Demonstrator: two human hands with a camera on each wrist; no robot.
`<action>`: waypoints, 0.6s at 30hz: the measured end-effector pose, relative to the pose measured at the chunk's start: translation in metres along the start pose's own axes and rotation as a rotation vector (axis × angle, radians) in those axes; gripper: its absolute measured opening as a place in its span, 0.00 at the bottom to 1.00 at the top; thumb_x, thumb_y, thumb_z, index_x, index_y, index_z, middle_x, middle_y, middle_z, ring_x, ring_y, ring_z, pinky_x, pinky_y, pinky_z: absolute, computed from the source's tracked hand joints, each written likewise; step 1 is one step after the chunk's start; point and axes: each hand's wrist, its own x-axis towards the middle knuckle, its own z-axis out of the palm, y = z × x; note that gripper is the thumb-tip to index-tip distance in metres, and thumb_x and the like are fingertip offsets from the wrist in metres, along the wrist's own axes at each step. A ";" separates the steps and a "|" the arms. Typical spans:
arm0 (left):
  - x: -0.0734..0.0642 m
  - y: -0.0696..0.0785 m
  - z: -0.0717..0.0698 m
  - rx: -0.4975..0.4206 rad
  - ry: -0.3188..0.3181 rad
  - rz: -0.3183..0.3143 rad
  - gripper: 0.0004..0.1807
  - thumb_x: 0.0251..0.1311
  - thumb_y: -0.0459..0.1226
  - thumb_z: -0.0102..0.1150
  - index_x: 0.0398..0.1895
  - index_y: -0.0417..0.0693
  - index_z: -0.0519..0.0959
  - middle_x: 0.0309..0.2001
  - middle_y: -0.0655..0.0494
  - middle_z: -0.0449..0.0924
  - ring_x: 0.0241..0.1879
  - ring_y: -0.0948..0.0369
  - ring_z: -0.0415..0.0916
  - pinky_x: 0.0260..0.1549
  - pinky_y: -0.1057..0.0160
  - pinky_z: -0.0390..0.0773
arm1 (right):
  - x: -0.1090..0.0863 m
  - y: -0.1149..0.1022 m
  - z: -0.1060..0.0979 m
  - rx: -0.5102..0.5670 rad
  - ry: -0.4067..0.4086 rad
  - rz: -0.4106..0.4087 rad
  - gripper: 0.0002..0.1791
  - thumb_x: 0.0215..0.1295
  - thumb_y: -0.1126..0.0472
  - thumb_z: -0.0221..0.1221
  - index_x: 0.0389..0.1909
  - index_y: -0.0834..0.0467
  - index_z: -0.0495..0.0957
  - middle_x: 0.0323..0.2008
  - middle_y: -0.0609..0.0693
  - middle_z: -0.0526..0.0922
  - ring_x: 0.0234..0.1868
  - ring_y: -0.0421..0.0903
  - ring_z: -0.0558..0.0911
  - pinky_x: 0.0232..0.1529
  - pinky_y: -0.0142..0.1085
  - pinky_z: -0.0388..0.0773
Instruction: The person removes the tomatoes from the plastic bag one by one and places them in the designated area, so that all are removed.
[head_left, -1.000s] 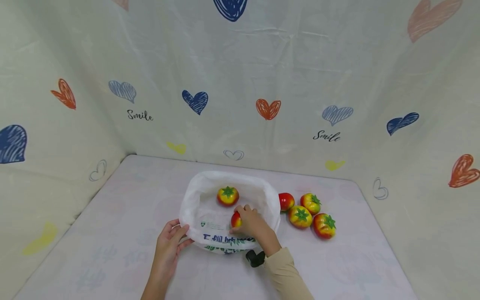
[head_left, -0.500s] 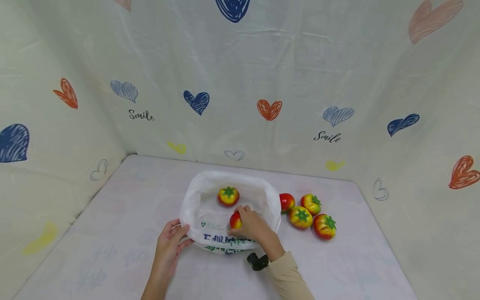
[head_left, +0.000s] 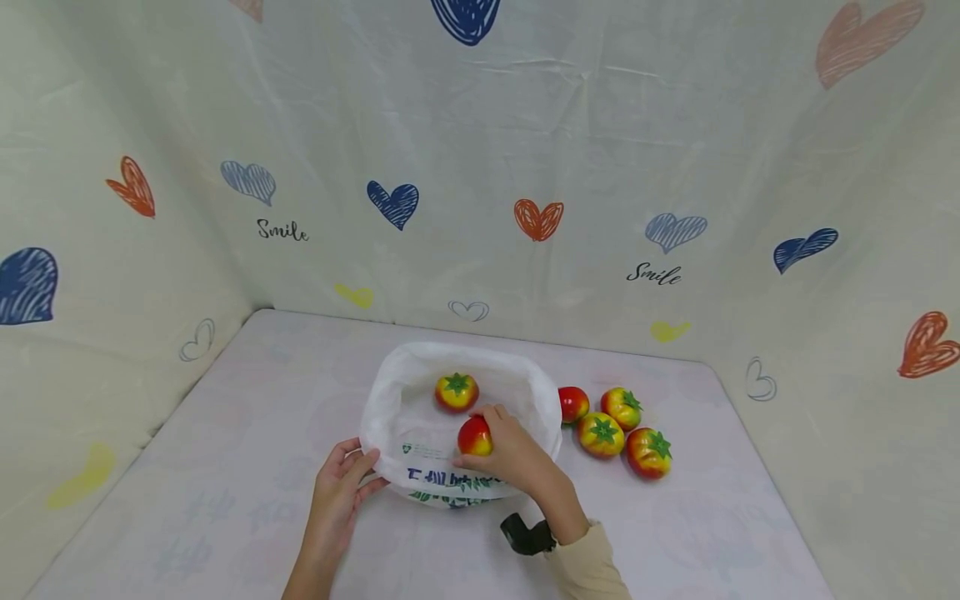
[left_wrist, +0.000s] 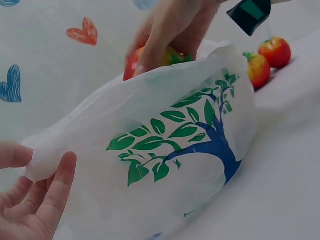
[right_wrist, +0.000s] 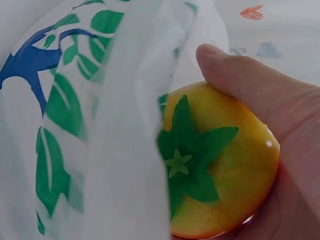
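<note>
A white plastic bag (head_left: 383,417), printed with a green and blue tree, sits on the table with its mouth held wide and its rim folded outward. My left hand (head_left: 347,487) pinches the bag's near left rim between thumb and fingers. Over the bag's mouth, my right hand (head_left: 517,450) grips a red and yellow tomato (head_left: 475,437). In the right wrist view that tomato's green star-shaped leaf top (right_wrist: 187,152) shows, partly covered by the bag's edge. Another tomato (head_left: 456,393) lies inside the bag toward the back.
Several more tomatoes (head_left: 601,435) are grouped on the table (head_left: 697,533) just right of the bag. A black device (head_left: 527,534) is strapped to the right wrist. Behind the table hangs a pale cloth (head_left: 465,125) printed with hearts.
My right hand has risen slightly and drawn back with the tomato in its grip, so more of that tomato shows. The left hand stays at the rim.
</note>
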 end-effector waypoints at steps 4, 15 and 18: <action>-0.001 0.001 0.001 0.009 0.005 -0.008 0.32 0.47 0.52 0.64 0.53 0.51 0.65 0.44 0.54 0.75 0.38 0.62 0.78 0.37 0.62 0.82 | -0.008 -0.002 -0.005 0.036 0.027 -0.010 0.42 0.46 0.39 0.64 0.60 0.51 0.60 0.54 0.50 0.68 0.52 0.48 0.72 0.46 0.44 0.79; 0.001 -0.002 0.001 0.000 0.013 -0.009 0.29 0.50 0.49 0.63 0.53 0.51 0.65 0.43 0.55 0.76 0.38 0.62 0.78 0.36 0.61 0.82 | -0.033 -0.001 -0.013 0.081 0.076 -0.025 0.39 0.47 0.40 0.63 0.58 0.52 0.60 0.52 0.50 0.69 0.49 0.47 0.73 0.45 0.42 0.80; 0.000 -0.002 0.000 -0.013 -0.006 0.015 0.27 0.52 0.47 0.62 0.53 0.49 0.65 0.42 0.56 0.76 0.36 0.63 0.78 0.35 0.62 0.82 | -0.040 0.001 -0.016 0.085 0.096 -0.017 0.40 0.47 0.38 0.63 0.58 0.51 0.60 0.53 0.49 0.68 0.50 0.47 0.73 0.45 0.42 0.80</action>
